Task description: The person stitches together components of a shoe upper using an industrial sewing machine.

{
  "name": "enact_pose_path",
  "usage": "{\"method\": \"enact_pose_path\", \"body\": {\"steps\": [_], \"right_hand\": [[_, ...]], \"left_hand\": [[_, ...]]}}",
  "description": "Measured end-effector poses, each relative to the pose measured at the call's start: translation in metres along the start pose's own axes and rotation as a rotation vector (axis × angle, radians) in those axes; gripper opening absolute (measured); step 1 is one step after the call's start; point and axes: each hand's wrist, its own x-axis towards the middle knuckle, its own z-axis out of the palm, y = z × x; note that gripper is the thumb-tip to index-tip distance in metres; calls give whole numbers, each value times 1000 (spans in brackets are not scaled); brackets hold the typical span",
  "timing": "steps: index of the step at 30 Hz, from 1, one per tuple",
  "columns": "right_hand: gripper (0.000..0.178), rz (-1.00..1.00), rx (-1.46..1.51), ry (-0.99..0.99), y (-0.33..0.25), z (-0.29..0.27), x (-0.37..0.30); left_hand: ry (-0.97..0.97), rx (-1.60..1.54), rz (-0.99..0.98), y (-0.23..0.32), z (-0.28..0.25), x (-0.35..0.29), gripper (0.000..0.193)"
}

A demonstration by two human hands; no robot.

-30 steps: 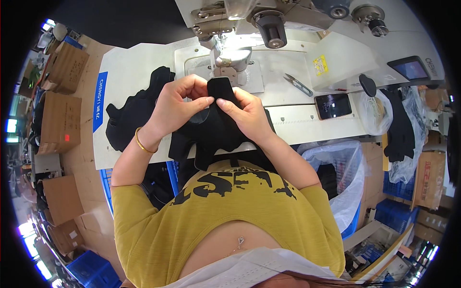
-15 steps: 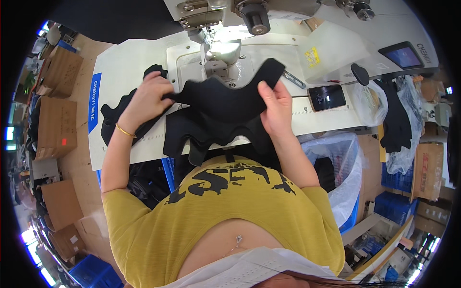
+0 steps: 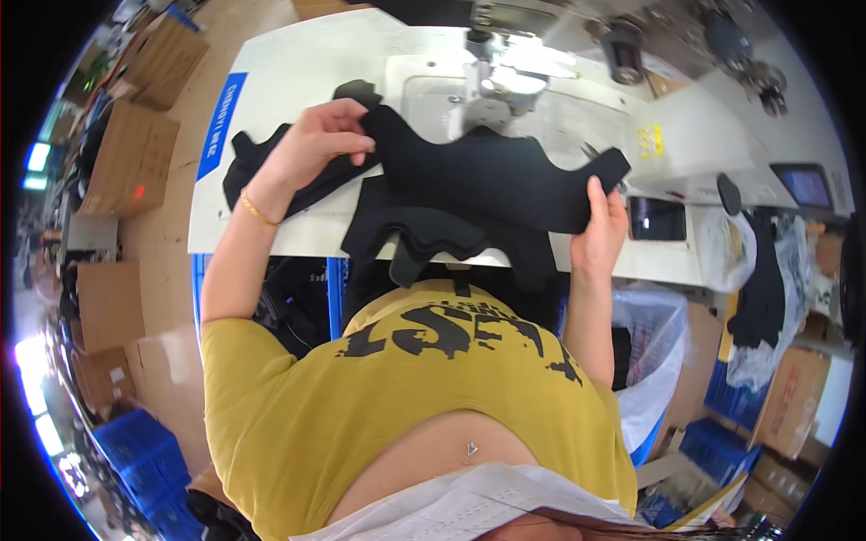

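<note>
Fabric (image 3: 487, 176), black and wavy-edged, spans the space between two bare hands above the front half of the worktop (image 3: 307, 72). Fingers of the left hand (image 3: 329, 131) pinch its left end, thumb and forefinger closed at the border. Fingers of the right hand (image 3: 603, 230) grip its narrower right end, with the thumb on the near face and the other fingers mostly behind. The right hand is close to the worktop's front edge, the left one farther in toward the back.

Beneath the held piece, more black pieces (image 3: 424, 225) lie in a loose stack, their lobed ends hanging over the front edge toward the person's yellow shirt (image 3: 433, 379). Another black pile (image 3: 311, 189) sits toward the left edge, partly hidden by the left forearm, near a blue label (image 3: 221, 126) along that edge. A sewing machine (image 3: 514, 81) stands at the back edge. Near the front right corner lies a dark phone (image 3: 657, 219), just beside the right hand, and a clear plastic bag (image 3: 726, 243) is at the right end. Below the front edge, on the right, is a bin lined with translucent plastic (image 3: 658, 316).
</note>
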Motion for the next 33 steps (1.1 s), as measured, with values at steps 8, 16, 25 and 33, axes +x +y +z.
{"method": "enact_pose_path", "body": {"steps": [8,16,25,33], "right_hand": [[20,-36,-41,-10,5,-11,-14],[23,-138,-522,-123,-120,-115,-31],[10,-1099,-82,636,-341,-251,-9],[35,-1320,-299,465,-424,-312,104]], "left_hand": [[21,103,68,-2,16,-11,29],[-337,215,266,13,95,-7,37],[-379,873,575,-20,164,19,32],[-243,1127,632,-63,158,12,44]]}}
